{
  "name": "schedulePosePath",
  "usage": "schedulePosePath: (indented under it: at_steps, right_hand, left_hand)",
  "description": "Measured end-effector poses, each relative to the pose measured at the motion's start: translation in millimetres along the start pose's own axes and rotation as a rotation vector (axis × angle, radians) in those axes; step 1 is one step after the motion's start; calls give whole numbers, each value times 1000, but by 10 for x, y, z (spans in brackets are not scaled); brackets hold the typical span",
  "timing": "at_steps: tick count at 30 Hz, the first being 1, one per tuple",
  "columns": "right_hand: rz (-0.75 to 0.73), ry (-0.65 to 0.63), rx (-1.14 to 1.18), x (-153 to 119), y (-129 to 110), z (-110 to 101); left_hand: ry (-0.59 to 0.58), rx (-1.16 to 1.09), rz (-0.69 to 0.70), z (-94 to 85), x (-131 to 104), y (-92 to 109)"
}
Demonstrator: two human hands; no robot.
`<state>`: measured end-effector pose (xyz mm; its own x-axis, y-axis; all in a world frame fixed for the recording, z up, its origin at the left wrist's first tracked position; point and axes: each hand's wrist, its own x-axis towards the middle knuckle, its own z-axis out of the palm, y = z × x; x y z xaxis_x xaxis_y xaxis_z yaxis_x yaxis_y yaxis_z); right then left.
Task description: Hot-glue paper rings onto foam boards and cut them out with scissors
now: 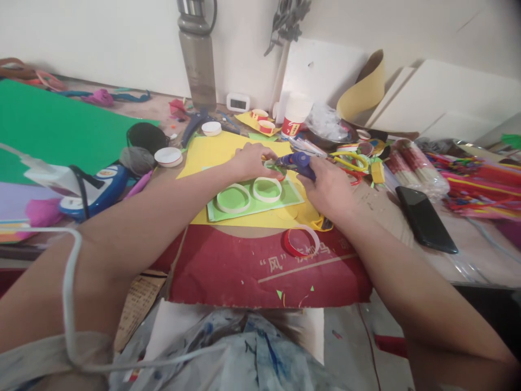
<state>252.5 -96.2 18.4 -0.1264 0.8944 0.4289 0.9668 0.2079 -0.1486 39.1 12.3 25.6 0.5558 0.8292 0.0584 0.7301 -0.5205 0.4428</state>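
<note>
My right hand [331,187] is wrapped round a blue glue gun [298,159], its nozzle pointing left. My left hand [253,161] is closed, its fingers pinching a small ring [280,172] by the nozzle; part of that ring is hidden. Beneath both hands lies a light green sheet [254,209] on top of a yellow sheet [199,157]. Two pale rings, a left one [233,210] and a right one [267,201], rest on the green sheet. Closer to me, a red-and-white ring [317,239] sits on the red cardboard [228,266].
White round pieces [168,157] lie left of the yellow sheet. Behind stand a water bottle [198,65] and paper cups [296,114]. A black phone [426,220] and colourful pipe cleaners [484,190] are on the right. A white cable [68,293] crosses my left arm.
</note>
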Motion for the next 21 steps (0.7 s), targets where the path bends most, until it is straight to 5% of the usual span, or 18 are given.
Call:
schedulePosePath:
  at_steps: [21]
  right_hand:
    - [32,0,-20,-66,-29,-224]
  left_hand:
    - [-4,-37,6,0,-9,-12]
